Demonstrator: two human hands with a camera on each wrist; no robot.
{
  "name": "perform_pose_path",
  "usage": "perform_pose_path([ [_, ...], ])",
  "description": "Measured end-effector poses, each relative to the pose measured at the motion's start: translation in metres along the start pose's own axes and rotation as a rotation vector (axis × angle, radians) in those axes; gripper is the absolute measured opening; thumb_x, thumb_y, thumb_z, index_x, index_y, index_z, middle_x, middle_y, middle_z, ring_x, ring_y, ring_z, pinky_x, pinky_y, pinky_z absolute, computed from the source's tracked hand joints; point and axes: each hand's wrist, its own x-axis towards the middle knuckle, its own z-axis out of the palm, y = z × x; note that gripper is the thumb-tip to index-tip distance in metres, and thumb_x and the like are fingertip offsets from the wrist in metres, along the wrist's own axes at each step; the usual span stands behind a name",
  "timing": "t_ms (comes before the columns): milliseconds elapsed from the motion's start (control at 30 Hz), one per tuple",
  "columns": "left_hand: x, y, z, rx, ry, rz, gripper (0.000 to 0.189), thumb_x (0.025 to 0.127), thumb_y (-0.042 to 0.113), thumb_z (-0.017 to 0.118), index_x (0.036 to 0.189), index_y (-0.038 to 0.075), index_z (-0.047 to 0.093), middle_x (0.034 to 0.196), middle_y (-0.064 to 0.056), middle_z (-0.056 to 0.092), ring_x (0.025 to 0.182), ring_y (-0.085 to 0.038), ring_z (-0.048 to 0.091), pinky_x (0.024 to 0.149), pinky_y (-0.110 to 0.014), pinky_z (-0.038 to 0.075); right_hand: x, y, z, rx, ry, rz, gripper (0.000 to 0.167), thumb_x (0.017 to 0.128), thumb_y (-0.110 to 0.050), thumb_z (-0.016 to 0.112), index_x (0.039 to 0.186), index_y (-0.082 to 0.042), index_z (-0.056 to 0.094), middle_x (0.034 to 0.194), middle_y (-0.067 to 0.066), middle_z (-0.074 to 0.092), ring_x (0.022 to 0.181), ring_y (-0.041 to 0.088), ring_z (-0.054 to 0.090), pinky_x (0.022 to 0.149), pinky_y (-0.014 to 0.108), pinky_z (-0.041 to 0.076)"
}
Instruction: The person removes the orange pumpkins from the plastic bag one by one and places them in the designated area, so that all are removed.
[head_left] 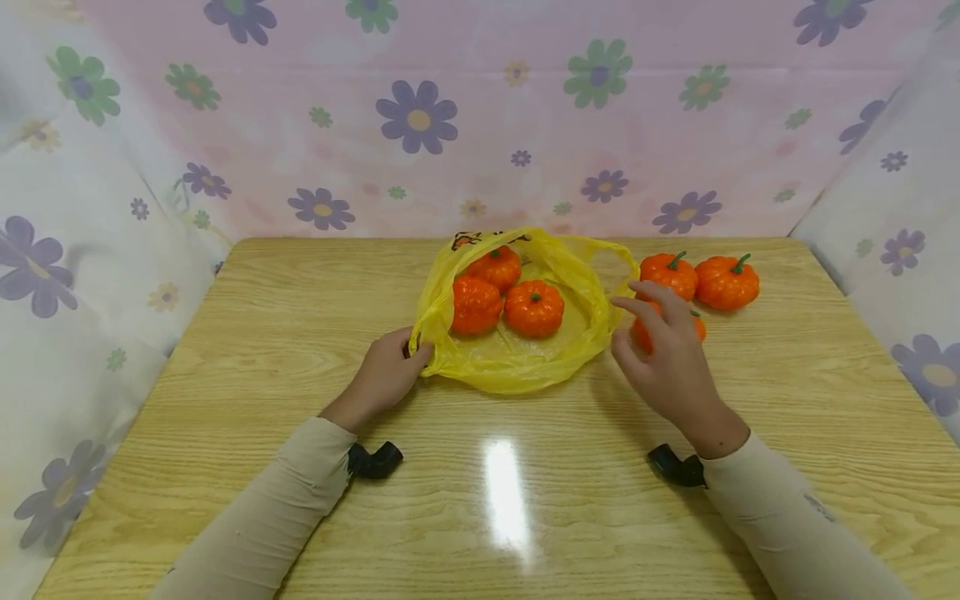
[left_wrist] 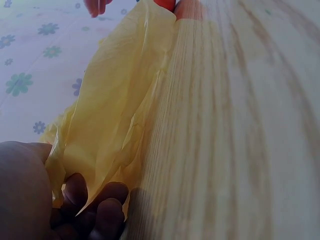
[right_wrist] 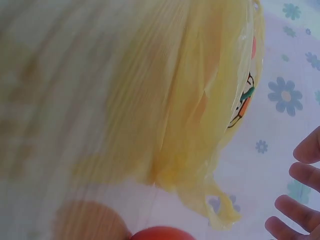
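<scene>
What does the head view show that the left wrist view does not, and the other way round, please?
Only the head view shows three orange pumpkins inside the yellow bag and both beige sleeves. Only the left wrist view shows several fingertips of the left hand, curled at the bag's edge. Both show the bag, the left hand gripping it, at least part of the right hand, the wooden table and the floral backdrop.

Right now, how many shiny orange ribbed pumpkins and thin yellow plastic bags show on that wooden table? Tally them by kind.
Thin yellow plastic bag: 1
Shiny orange ribbed pumpkins: 6 (3 inside the bag, 3 outside)
Total: 7
</scene>
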Motion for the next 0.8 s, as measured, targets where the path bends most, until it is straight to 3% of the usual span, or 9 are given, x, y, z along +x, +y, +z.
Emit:
perform_pose_path([
  [167, 0.000, -0.001, 0.000, -0.002, -0.007, 0.005, 0.023, 0.102, 0.027, 0.052, 0.088, 0.011, 0.060, 0.071, -0.004, 0.052, 0.060, -0.018, 0.045, 0.062, -0.030, 0.040, 0.003, -0.005, 0.005, -0.028, -0.043, 0.008, 0.038, 0.086, -0.002, 0.066, 0.124, 0.000, 0.064, 0.145, 0.021, 0.047, 0.122, 0.037, 0.048, 0.075, 0.039, 0.045],
  [267, -0.001, 0.000, 0.000, -0.005, -0.008, 0.004, 0.023, 0.102, 0.027, 0.052, 0.089, 0.011, 0.061, 0.071, -0.003, 0.052, 0.060, -0.018, 0.045, 0.062, -0.030, 0.040, 0.005, -0.008, 0.008, -0.037, -0.072, 0.011, 0.038, 0.087, -0.004, 0.067, 0.125, -0.002, 0.064, 0.145, 0.019, 0.048, 0.122, 0.035, 0.049, 0.067, 0.037, 0.049],
  [400, -0.001, 0.000, 0.000, -0.007, -0.009, -0.003, 0.023, 0.102, 0.028, 0.053, 0.090, 0.011, 0.062, 0.071, -0.003, 0.052, 0.061, -0.017, 0.045, 0.062, -0.030, 0.040, 0.008, -0.010, 0.012, -0.020, -0.098, -0.004, 0.037, 0.088, -0.006, 0.069, 0.124, -0.001, 0.064, 0.144, 0.020, 0.049, 0.131, 0.040, 0.046, 0.078, 0.052, 0.054],
  [500, -0.001, 0.001, 0.000, -0.010, -0.010, -0.007, 0.023, 0.102, 0.028, 0.053, 0.091, 0.011, 0.063, 0.071, -0.003, 0.052, 0.060, -0.018, 0.045, 0.062, -0.030, 0.040, 0.010, -0.011, 0.016, -0.016, -0.106, -0.022, 0.038, 0.087, -0.006, 0.070, 0.124, -0.001, 0.064, 0.143, 0.020, 0.049, 0.130, 0.041, 0.046, 0.078, 0.050, 0.055],
  [633, -0.001, 0.000, 0.000, -0.009, -0.010, -0.006, 0.023, 0.102, 0.028, 0.053, 0.091, 0.011, 0.063, 0.071, -0.003, 0.052, 0.060, -0.017, 0.044, 0.061, -0.030, 0.040, 0.014, -0.012, 0.020, -0.012, -0.124, -0.033, 0.038, 0.088, -0.008, 0.071, 0.125, -0.003, 0.063, 0.143, 0.020, 0.049, 0.129, 0.041, 0.048, 0.066, 0.043, 0.056],
  [700, -0.001, 0.000, 0.000, -0.010, -0.008, -0.003, 0.023, 0.102, 0.028, 0.053, 0.091, 0.011, 0.063, 0.070, -0.003, 0.052, 0.059, -0.017, 0.044, 0.061, -0.030, 0.040, 0.017, -0.013, 0.022, 0.002, -0.135, -0.035, 0.039, 0.088, -0.009, 0.071, 0.126, -0.003, 0.063, 0.143, 0.020, 0.048, 0.128, 0.041, 0.048, 0.069, 0.045, 0.056],
  [800, 0.000, 0.000, 0.000, -0.016, -0.007, -0.003, 0.023, 0.102, 0.027, 0.053, 0.090, 0.011, 0.062, 0.070, -0.003, 0.051, 0.059, -0.017, 0.044, 0.061, -0.030, 0.040, 0.020, -0.015, 0.025, 0.017, -0.149, -0.035, 0.041, 0.088, -0.010, 0.072, 0.128, -0.002, 0.062, 0.144, 0.021, 0.047, 0.129, 0.043, 0.047, 0.088, 0.055, 0.054],
])
